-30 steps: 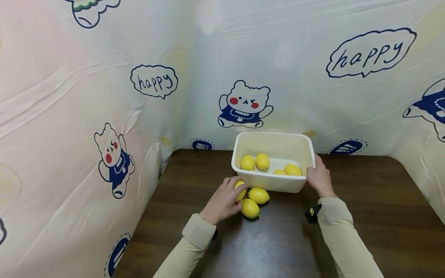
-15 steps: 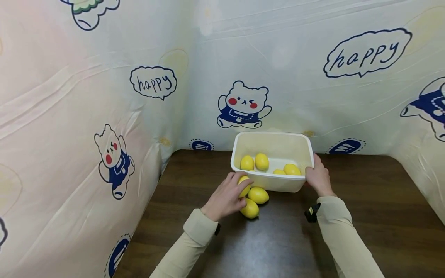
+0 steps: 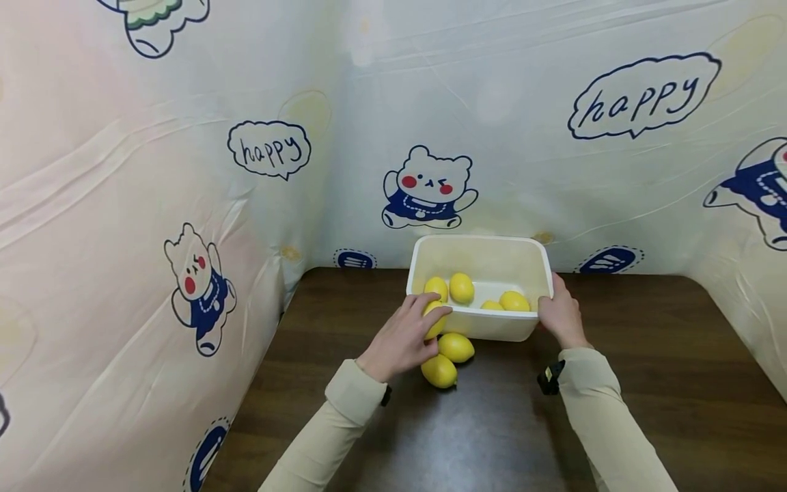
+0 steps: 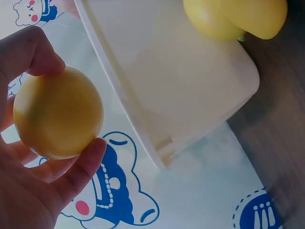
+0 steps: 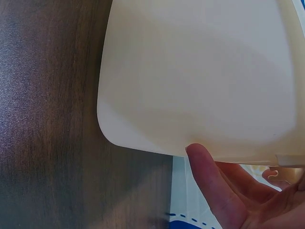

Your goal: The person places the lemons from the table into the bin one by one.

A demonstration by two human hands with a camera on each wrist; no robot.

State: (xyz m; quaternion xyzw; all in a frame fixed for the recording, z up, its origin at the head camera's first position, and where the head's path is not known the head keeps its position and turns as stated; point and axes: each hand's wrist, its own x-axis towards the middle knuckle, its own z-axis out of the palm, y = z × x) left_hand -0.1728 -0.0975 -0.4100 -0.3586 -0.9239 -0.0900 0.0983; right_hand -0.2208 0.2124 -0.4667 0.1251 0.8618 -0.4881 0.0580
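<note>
My left hand [image 3: 398, 345] holds a yellow lemon [image 4: 58, 112] between thumb and fingers, at the left end of the bin's front rim in the head view. The white plastic bin [image 3: 492, 327] stands at the back of the table, with several lemons inside, among them one lemon [image 3: 462, 288] near its left end. My right hand [image 3: 562, 316] grips the bin's right end; in the right wrist view the thumb [image 5: 202, 164] lies against the bin wall. Two more lemons rest on the table before the bin, a nearer lemon [image 3: 439, 371] and a farther lemon [image 3: 456, 348].
The dark wooden table [image 3: 479, 437] extends on both sides of the bin. Behind it and at the left hangs a pale sheet [image 3: 516, 164] printed with bears and "happy" bubbles. The bin's back comes close to this sheet.
My left hand has lifted the lemon from beside the two table lemons up to the bin's front rim, moving forward and slightly right. The right hand keeps its grip on the bin.
</note>
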